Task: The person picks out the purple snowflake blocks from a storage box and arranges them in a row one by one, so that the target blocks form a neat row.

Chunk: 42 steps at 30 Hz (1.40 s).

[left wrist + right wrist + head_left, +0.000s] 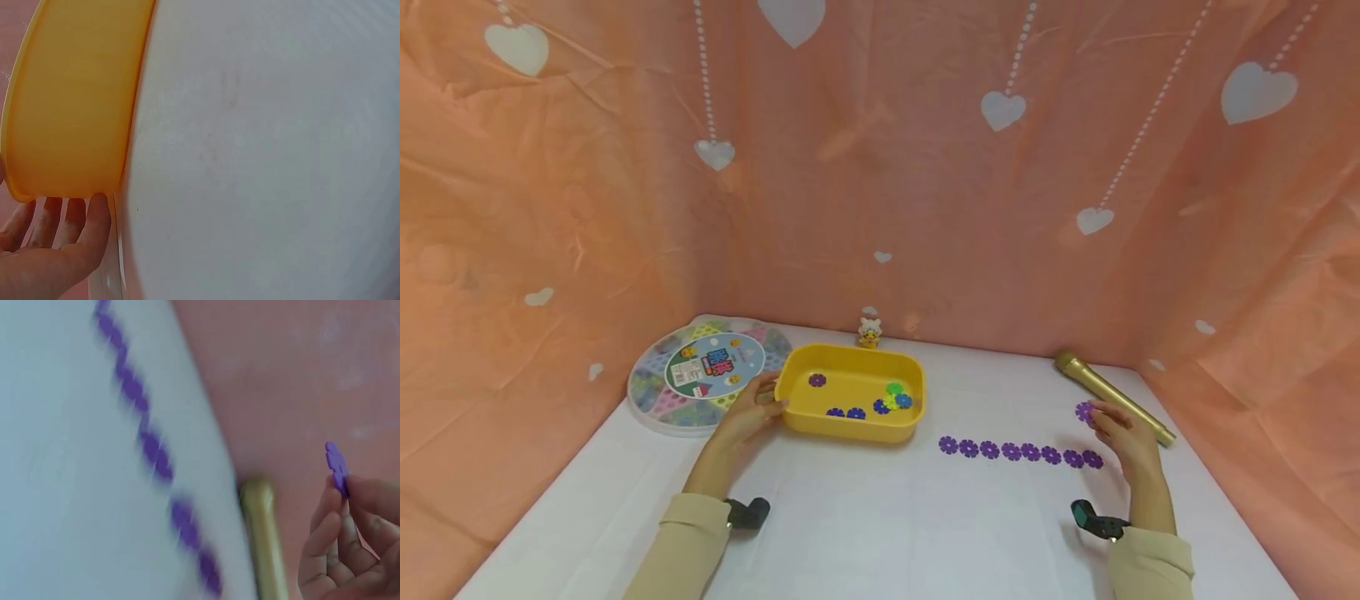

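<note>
Between thumb and fingers, my right hand [1126,437] pinches a purple snowflake building disc [1084,412], raised off the table; the disc shows edge-on [337,469] in the right wrist view. Just left of that hand, a row of several purple snowflake discs [1011,452] lies flat on the table. My left hand [751,412] holds the left end of a yellow plastic basin [850,430], thumb at the rim and fingertips against the outer end wall in the left wrist view. Inside the basin are several loose discs, including purple, blue [903,401] and green [894,388] ones.
A round, flat boxed game board [655,400] lies left of the basin. Behind the basin stands a small figurine [869,332]. A gold microphone [1112,397] lies beyond my right hand. Pink cloth [925,208] with hearts surrounds the white table [880,525].
</note>
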Each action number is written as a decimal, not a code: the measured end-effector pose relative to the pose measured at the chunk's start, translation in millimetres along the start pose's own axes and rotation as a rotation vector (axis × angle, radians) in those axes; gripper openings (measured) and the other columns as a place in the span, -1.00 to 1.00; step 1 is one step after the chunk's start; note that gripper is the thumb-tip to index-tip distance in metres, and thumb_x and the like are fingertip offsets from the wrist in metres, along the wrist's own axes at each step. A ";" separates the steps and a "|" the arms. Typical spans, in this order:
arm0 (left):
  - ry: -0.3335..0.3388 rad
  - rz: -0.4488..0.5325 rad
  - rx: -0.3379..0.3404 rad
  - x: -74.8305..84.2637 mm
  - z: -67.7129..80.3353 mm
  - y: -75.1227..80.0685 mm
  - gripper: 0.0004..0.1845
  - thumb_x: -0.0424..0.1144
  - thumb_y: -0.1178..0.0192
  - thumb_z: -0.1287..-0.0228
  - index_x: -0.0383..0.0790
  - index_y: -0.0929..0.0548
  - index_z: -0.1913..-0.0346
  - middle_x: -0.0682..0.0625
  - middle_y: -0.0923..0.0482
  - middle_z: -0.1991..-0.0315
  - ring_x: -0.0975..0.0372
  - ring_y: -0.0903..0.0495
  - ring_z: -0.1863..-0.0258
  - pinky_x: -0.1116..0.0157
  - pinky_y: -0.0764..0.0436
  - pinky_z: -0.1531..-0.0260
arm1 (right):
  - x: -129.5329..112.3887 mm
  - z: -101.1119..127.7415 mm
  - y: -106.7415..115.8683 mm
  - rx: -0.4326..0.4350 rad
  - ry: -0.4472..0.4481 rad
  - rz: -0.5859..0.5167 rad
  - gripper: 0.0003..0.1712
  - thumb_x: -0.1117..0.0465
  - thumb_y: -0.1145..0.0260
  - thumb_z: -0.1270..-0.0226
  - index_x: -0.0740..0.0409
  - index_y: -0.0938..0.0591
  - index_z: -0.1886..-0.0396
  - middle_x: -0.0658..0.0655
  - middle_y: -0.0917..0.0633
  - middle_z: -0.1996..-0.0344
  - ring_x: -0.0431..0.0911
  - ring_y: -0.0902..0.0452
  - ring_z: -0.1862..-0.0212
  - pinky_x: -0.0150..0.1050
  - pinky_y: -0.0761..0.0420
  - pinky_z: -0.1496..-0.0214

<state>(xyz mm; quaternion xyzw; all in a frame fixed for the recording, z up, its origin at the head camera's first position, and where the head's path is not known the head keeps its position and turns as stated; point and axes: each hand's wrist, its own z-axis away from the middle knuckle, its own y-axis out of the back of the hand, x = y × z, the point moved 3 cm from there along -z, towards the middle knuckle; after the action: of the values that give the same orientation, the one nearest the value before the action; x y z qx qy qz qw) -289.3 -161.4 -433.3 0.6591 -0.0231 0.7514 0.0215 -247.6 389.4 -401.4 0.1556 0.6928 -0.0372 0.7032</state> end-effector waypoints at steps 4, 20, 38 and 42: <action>-0.012 -0.017 0.003 0.5 0.8 2.2 -0.34 -0.48 -0.03 -0.29 -0.32 -0.04 -0.41 -0.33 -0.05 -0.32 -0.03 -0.28 -0.18 0.17 -0.46 -0.10 | 23.4 12.5 26.8 0.086 -0.116 0.034 -0.81 0.19 -0.17 -0.34 -0.20 -0.67 0.35 -0.29 -0.59 0.48 -0.39 -0.53 0.37 -0.52 -0.59 0.25; -0.043 -0.025 -0.027 4.5 3.5 5.7 -0.33 -0.46 -0.01 -0.31 -0.33 0.00 -0.42 -0.34 -0.02 -0.34 -0.03 -0.26 -0.20 0.17 -0.48 -0.09 | 41.1 16.2 38.4 0.314 -0.161 0.459 -0.72 0.17 -0.24 -0.22 0.30 -0.72 0.26 0.04 -0.68 0.49 -0.05 -0.38 0.24 -0.41 -0.41 0.57; -0.024 0.001 -0.012 1.7 1.2 4.4 -0.34 -0.48 -0.03 -0.29 -0.31 -0.04 -0.41 -0.33 -0.05 -0.33 -0.01 -0.30 -0.16 0.08 -0.41 -0.17 | -4.0 5.5 -15.6 0.221 0.082 0.470 -0.56 0.11 -0.15 -0.35 0.38 -0.56 -0.03 0.09 -0.64 0.31 -0.37 -0.40 0.39 -0.51 -0.47 0.39; -0.029 0.005 -0.020 0.7 0.7 0.9 -0.34 -0.49 -0.03 -0.29 -0.32 -0.04 -0.41 -0.34 -0.03 -0.32 -0.02 -0.30 -0.16 0.08 -0.42 -0.17 | -22.2 -6.9 -53.7 0.147 0.221 0.287 -0.60 0.20 -0.20 -0.32 0.41 -0.56 -0.03 -0.12 -0.64 0.38 -0.46 -0.49 0.39 -0.55 -0.56 0.27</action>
<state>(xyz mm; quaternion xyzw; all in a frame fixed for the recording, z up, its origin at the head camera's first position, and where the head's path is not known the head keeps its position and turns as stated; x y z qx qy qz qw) -288.7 -162.3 -432.6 0.6695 -0.0327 0.7416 0.0257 -269.5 336.8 -388.4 0.3069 0.7319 0.0304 0.6076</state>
